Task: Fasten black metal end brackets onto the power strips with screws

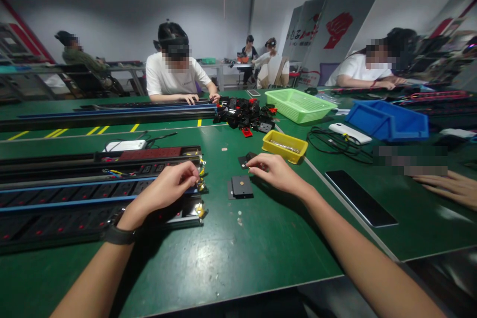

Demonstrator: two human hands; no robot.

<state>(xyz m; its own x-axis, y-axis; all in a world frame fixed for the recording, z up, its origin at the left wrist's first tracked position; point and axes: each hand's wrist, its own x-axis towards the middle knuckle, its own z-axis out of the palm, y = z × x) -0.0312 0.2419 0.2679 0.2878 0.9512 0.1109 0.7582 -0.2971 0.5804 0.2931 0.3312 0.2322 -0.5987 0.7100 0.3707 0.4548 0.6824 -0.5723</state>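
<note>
Head view: your left hand [169,190] fingers are pinching at the wired end of the long power strip [93,194], clenched on something too small to identify. Your right hand [274,171] fingers are closing on a small black part [244,160] lying on the green tabletop [242,258]. A black plate [241,186] is sitting just beside it; a yellow tray [285,146] is standing near.

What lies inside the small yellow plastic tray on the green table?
Inside the small yellow plastic tray, a few thin silvery metal pieces lie on its floor. The near wall hides the front strip of the floor, so anything lying there cannot be seen.
</note>
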